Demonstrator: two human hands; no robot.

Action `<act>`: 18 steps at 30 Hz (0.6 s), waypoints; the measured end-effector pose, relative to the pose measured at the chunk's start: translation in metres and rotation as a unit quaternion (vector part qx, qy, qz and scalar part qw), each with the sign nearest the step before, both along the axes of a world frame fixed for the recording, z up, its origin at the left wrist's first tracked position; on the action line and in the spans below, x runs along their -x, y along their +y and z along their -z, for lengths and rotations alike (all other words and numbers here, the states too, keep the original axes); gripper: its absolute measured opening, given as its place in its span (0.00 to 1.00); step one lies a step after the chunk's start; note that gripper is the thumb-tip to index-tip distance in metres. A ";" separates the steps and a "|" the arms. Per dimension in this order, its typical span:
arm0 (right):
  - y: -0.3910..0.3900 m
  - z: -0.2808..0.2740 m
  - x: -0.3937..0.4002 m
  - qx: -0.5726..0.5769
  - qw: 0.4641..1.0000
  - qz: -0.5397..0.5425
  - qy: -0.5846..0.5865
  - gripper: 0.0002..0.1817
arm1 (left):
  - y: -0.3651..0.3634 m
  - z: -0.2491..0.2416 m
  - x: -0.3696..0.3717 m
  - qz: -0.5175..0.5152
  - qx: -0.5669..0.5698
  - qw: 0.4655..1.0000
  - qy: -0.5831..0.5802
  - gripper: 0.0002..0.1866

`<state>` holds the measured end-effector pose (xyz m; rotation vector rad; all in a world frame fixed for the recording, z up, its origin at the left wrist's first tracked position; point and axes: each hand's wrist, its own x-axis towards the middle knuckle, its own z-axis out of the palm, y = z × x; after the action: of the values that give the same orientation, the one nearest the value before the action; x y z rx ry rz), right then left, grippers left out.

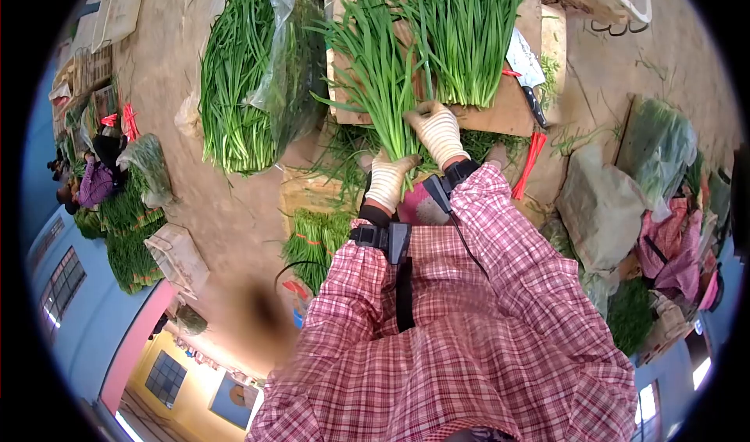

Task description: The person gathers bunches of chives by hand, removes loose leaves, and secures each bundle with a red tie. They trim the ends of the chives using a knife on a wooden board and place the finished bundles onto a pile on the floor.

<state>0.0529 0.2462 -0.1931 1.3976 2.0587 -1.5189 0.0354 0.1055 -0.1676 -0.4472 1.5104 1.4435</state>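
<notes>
My left hand [388,180], in a striped pale glove, is wrapped round the lower stems of a bunch of long green leaves [376,75]. At the right side of that bunch, my right hand [437,133], gloved too, has its fingers bent and closed near the stems; what it pinches is too small to make out. The bunch's leafy tops lie over a wooden board [512,110]. A larger pile of the same greens [467,40] rests on the board just beyond my right hand.
A knife [533,102] lies at the board's right edge, with red ties [530,166] below it. Plastic-wrapped greens [242,90] stand at the left. Tied bundles [319,243] lie by my left forearm. A covered sack [598,200] is at the right; a person [97,180] is far left.
</notes>
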 end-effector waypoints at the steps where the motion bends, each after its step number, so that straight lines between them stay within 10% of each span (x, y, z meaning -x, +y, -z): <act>1: 0.001 -0.005 0.004 -0.030 0.998 -0.039 -0.029 0.19 | 0.000 0.002 -0.002 0.007 0.031 0.999 0.016 0.24; 7: 0.003 -0.008 0.003 -0.003 0.999 0.017 -0.033 0.17 | -0.001 0.002 -0.006 -0.094 -0.027 0.995 -0.029 0.20; 12: -0.011 -0.051 -0.024 0.215 0.899 0.231 0.302 0.01 | -0.011 0.016 0.002 -0.098 -0.121 0.963 -0.219 0.23; 15: -0.028 -0.080 -0.048 0.178 0.932 0.037 0.315 0.03 | 0.002 0.013 -0.010 -0.104 -0.099 0.979 -0.145 0.24; 18: -0.036 -0.100 -0.061 0.143 0.944 -0.090 0.282 0.04 | 0.056 -0.014 -0.048 -0.216 0.181 0.942 0.184 0.13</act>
<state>0.1136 0.2100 -0.0936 0.6945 2.0522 -2.2078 0.0838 0.1616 -0.1538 -0.8062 2.0912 1.6497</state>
